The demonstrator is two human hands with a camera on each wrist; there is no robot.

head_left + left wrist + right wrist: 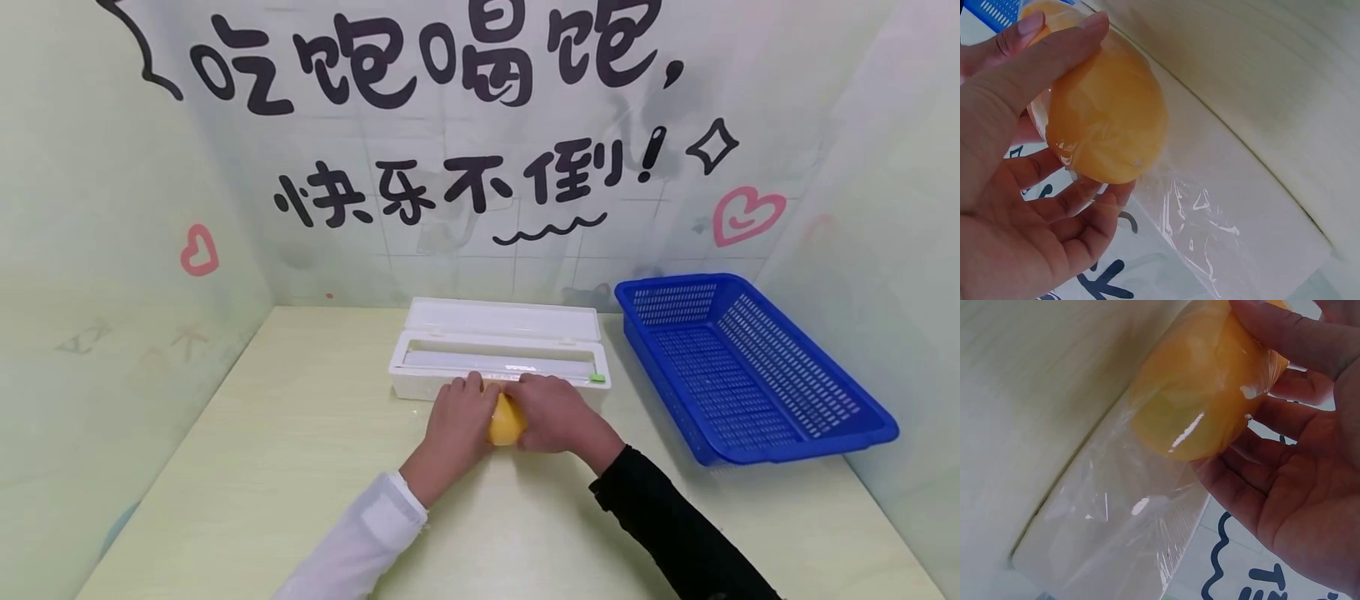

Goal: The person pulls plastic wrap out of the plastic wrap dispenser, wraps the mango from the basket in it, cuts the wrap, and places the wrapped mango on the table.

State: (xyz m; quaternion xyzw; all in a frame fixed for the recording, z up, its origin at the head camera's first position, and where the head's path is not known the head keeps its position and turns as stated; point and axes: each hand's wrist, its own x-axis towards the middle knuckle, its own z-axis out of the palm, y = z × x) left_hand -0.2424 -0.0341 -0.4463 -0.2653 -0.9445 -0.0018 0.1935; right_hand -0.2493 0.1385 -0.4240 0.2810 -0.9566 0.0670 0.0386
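Both hands hold a smooth orange-yellow fruit [507,422], mango-like in shape, in front of a long white cling film box [422,384]. On its left side, my left hand [459,418] grips it with the thumb over the top and fingers curled beneath. My right hand [557,417] grips the other side in the same way. Clear cling film [1125,515] covers the fruit and stretches over the box's front wall in the right wrist view. The box's lid [502,319] stands raised, showing the white roll [502,362] inside. Fingers partly hide the fruit.
A blue slotted plastic basket [727,392] sits at the right of the pale wooden table [300,442]. Behind the box rises a pale wall sheet [465,237] with black lettering. A green slider [597,378] is on the box's right end.
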